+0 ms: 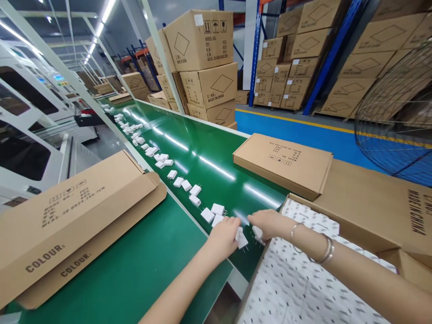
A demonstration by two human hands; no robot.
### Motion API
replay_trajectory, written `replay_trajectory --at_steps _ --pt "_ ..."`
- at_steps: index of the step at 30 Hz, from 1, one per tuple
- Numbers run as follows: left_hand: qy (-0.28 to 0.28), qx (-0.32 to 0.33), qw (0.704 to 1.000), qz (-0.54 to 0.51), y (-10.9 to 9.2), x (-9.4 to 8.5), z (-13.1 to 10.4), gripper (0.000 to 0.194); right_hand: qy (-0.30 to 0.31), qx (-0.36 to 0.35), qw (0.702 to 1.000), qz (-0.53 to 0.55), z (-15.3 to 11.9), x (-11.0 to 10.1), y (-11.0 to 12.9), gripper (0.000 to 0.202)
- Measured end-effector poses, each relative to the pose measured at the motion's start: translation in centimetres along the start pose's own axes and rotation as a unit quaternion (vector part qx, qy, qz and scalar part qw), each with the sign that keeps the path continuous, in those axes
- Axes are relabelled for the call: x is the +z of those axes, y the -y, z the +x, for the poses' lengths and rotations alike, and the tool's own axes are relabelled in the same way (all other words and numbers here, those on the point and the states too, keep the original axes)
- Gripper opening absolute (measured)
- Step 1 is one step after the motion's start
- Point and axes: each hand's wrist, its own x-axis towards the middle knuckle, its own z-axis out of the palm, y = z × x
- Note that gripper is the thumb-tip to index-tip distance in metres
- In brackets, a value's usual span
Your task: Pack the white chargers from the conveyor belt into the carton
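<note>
Set in a bright factory hall, under strip lights [100,29], with stacked cartons [209,85] beside a blue floor [270,130]. Nearer, running away lengthwise: a green belt [216,153], flat, glossy, streaked with glare, probably slick enough to let small plastic slide. Beside the belt at right, an open carton [351,231] packed with white pieces [303,279]. Between carton and loose row, both hands, close together: left hand [223,237] curled narrow around a white adapter [241,239]; right hand [266,223] bent inward over another adapter [257,233], seemingly pinched, grip partly hidden. Scattered up the belt, more loose adapters [195,190]. Likely light, stiff, smooth-shelled, fairly tough, but apt to slip or spin from fingertips. Best taken by the broad, flat sides of the casing, clear of the thin metal prongs [246,248], likely to bend or snag if pressed
</note>
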Motion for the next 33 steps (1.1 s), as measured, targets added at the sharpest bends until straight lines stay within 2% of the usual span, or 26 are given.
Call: replay_trajectory --at_steps 2,4,8,11,13,15,17,18,19,20,21,23,25,26,27,28,29,31,32,33 --pt "0.028 0.065 0.996 0.053 -0.3 0.4 0.0 0.034 0.024 -0.010 1.000 -0.004 0.4 0.5 0.4 0.051" --pt "0.034 0.111 0.989 0.087 -0.6 1.1 0.1 0.031 0.022 -0.013 1.000 -0.011 0.9 0.9 0.5 0.057" --pt "-0.016 0.159 0.979 0.127 -1.3 3.2 0.9 0.009 -0.042 0.002 0.999 -0.028 1.1 0.5 -0.9 0.048" --pt "-0.002 0.186 0.974 0.129 -1.6 4.0 1.8 0.017 -0.081 0.031 0.995 -0.043 0.6 -0.4 -1.9 0.038" --pt "0.015 0.175 0.978 0.113 -1.6 3.9 2.2 0.014 -0.086 0.037 0.994 -0.050 0.5 -0.6 -1.9 0.036" --pt "0.003 0.126 0.990 0.059 -1.2 3.2 2.1 0.009 -0.087 0.038 0.994 -0.053 0.6 -0.4 -1.5 0.034" --pt "-0.031 0.044 0.996 -0.075 -0.8 2.4 1.5 0.026 -0.089 0.047 0.994 -0.045 1.0 -0.1 -1.1 0.032" --pt "-0.044 -0.003 0.982 -0.182 -0.6 1.9 1.2 0.034 -0.092 0.054 0.994 -0.036 1.3 0.0 -1.0 0.029" --pt "-0.050 -0.049 0.949 -0.308 -0.5 1.4 0.8 0.041 -0.098 0.061 0.993 -0.025 1.5 0.1 -1.0 0.027" --pt "-0.051 -0.090 0.892 -0.440 -0.5 1.0 0.4 0.046 -0.105 0.068 0.992 -0.010 1.6 0.0 -1.2 0.026" --pt "-0.050 -0.122 0.815 -0.564 -0.5 0.5 0.0 0.051 -0.115 0.071 0.991 0.008 1.4 -0.2 -1.5 0.024" --pt "-0.057 -0.169 0.638 -0.749 -0.9 -0.3 -0.7 0.052 -0.147 0.073 0.985 0.051 0.5 -0.7 -2.1 0.023" --pt "-0.067 -0.202 0.486 -0.848 -1.7 -1.0 -1.3 0.045 -0.195 0.082 0.973 0.090 -1.5 -1.1 -2.5 0.027" --pt "-0.065 -0.214 0.425 -0.877 -2.3 -1.3 -1.7 0.040 -0.229 0.094 0.958 0.145 -2.9 -1.1 -2.5 0.031" --pt "-0.055 -0.220 0.375 -0.899 -2.9 -1.5 -2.0 0.037 -0.262 0.107 0.929 0.238 -4.4 -0.8 -2.2 0.034" --pt "-0.041 -0.222 0.337 -0.914 -3.6 -1.6 -2.4 0.036 -0.290 0.120 0.876 0.366 -6.0 -0.3 -1.6 0.038" --pt "-0.026 -0.221 0.311 -0.924 -4.3 -1.7 -2.8 0.036 -0.302 0.130 0.787 0.522 -7.6 0.5 -0.8 0.040" --pt "0.000 -0.219 0.286 -0.933 -5.9 -1.6 -3.5 0.038 -0.260 0.139 0.545 0.785 -10.5 2.4 1.3 0.038" --pt "0.013 -0.220 0.282 -0.934 -6.7 -1.5 -3.9 0.039 -0.222 0.147 0.429 0.863 -11.7 3.5 2.4 0.036" --pt "0.027 -0.221 0.281 -0.933 -7.4 -1.4 -4.2 0.039 -0.189 0.157 0.328 0.912 -12.7 4.5 3.6 0.033"
